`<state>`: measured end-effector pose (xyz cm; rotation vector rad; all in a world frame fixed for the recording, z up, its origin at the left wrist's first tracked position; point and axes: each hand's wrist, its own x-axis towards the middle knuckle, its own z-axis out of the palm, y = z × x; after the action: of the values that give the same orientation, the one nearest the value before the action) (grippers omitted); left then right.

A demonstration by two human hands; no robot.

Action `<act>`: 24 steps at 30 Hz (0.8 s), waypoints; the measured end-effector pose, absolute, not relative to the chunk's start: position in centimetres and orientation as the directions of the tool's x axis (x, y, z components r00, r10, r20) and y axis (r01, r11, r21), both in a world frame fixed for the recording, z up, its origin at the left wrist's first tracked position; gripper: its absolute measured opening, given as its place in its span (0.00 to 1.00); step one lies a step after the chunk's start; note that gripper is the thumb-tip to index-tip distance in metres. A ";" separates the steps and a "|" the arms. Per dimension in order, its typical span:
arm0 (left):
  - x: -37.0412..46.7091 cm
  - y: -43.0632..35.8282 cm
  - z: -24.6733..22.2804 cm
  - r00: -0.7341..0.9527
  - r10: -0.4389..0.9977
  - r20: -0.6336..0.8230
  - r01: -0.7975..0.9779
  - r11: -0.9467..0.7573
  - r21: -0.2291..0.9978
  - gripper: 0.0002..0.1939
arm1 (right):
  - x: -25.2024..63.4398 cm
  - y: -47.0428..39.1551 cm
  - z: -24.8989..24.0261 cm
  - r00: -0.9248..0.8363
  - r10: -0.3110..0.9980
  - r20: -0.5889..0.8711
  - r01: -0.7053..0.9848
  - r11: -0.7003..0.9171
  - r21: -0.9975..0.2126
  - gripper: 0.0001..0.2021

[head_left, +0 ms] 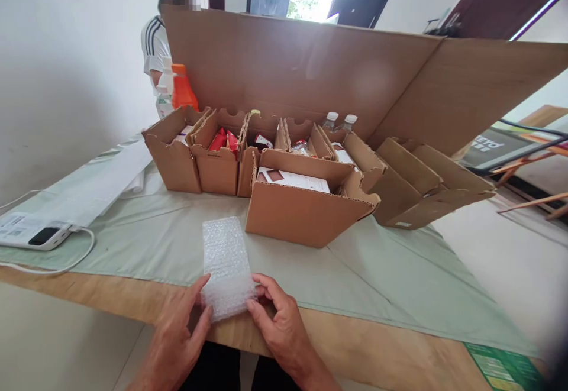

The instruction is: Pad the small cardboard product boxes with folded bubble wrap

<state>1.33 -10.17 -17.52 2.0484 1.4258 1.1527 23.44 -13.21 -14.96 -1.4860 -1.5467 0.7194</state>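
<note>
Bare left hand (180, 323) and bare right hand (280, 323) are curled in from either side, with the lower side edges of a clear, flat, rectangular piece of bubble wrap (227, 255) lightly pinched between thumbs and fingers. Probably it'd be felt as super light, soft and kinda slick, so best gripped by those edges so no bubbles get popped. It's held between the hands, mostly reaching out past the fingertips over the pale green tablecloth (155, 243).

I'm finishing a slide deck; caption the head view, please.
Left hand and right hand hold bubble wrap at the edge of a table, near open cardboard boxes.
</note>
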 end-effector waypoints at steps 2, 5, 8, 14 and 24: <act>1.3 -10.1 -17.7 0.139 0.895 0.423 0.596 -0.417 0.686 0.19 | 24.0 -13.7 -14.6 0.082 0.936 0.342 0.551 0.244 -0.798 0.19; 1.6 -9.9 -17.4 0.139 0.889 0.437 0.615 -0.423 0.665 0.19 | 25.0 -14.6 -14.1 -0.047 0.841 0.540 0.676 0.424 -0.602 0.22; 2.1 -9.9 -16.5 0.157 0.882 0.443 0.615 -0.439 0.655 0.20 | 25.9 -15.0 -14.3 -0.188 0.806 0.561 0.735 0.494 -0.465 0.21; 2.7 -9.7 -15.5 0.209 0.909 0.361 0.628 -0.407 0.663 0.20 | 25.9 -12.8 -16.5 -0.296 0.789 0.538 0.794 0.517 -0.321 0.23; -0.2 -9.1 -15.1 0.119 0.988 0.099 0.259 -0.127 0.958 0.20 | 24.6 -9.7 -15.6 -0.330 0.754 0.568 0.699 0.599 -0.390 0.16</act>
<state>-0.22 -9.12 -15.09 1.5397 1.2663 1.0741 24.56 -9.72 -15.60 -1.1450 -2.0906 0.0961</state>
